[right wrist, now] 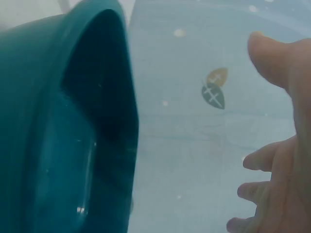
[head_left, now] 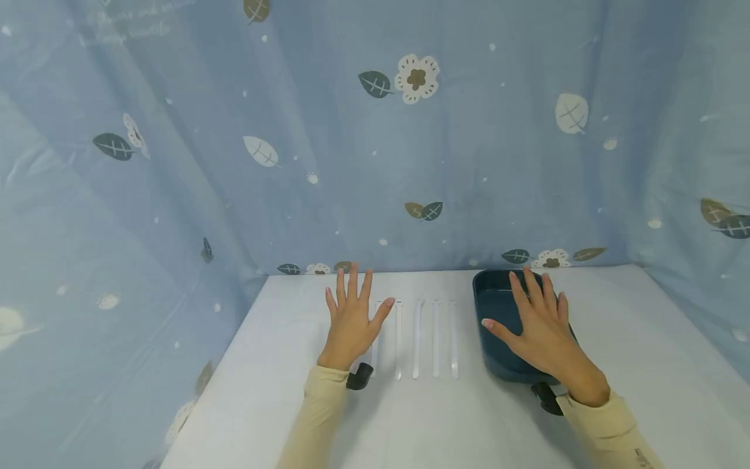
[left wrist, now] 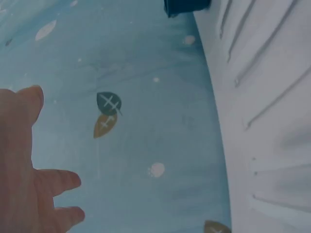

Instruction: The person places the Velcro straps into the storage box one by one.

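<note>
My left hand [head_left: 350, 331] is held over the left end of a row of slim white plastic sticks, fingers spread and straight. One stick [head_left: 416, 339] lies mid-row, and some have a slightly widened, spoon-like near end [head_left: 454, 372]. The hand partly hides the leftmost ones. Over the dark teal plastic bin [head_left: 497, 312] hovers my right hand [head_left: 541, 335], also spread, covering part of its right side. In the right wrist view the bin's wall [right wrist: 29, 97] is on the left, apart from the thumb and fingertips. Neither hand holds anything.
A white-covered table [head_left: 410, 423] carries the sticks and the bin. Behind and beside it hangs a blue curtain [head_left: 351, 150] with leaf and flower prints. A black wrist mount [head_left: 360, 376] shows under the left wrist, another [head_left: 547, 398] under the right.
</note>
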Motion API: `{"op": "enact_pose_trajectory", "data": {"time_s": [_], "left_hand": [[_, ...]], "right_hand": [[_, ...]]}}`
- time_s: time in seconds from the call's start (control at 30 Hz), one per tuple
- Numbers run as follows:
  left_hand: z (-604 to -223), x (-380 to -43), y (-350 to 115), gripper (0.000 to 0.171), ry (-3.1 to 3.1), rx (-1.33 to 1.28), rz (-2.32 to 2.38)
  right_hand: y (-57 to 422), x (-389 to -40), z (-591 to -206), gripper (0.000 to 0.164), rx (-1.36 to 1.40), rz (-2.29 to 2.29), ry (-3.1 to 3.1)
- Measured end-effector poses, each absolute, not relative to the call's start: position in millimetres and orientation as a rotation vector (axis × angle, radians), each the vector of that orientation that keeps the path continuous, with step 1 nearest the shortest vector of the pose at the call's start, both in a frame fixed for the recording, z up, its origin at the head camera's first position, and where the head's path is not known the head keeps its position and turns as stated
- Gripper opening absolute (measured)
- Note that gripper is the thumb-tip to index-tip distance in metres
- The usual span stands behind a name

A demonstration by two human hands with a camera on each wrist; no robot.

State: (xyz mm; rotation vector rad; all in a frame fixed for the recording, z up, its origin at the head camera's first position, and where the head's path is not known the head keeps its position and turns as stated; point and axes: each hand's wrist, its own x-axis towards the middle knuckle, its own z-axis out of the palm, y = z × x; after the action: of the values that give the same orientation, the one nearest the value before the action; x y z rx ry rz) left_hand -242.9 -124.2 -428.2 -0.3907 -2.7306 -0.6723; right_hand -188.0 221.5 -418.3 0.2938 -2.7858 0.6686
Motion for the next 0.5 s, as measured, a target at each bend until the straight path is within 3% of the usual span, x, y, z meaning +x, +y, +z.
{"op": "enact_pose_trajectory", "data": {"time_s": [0.5], "left_hand": [[-427.7,-252.3,-163.7,0.074,-2.685,-0.260,-1.001]], "right_hand": [[276.4,-179.8,-417.6,0.108,0.300,1.059,-2.817]]}}
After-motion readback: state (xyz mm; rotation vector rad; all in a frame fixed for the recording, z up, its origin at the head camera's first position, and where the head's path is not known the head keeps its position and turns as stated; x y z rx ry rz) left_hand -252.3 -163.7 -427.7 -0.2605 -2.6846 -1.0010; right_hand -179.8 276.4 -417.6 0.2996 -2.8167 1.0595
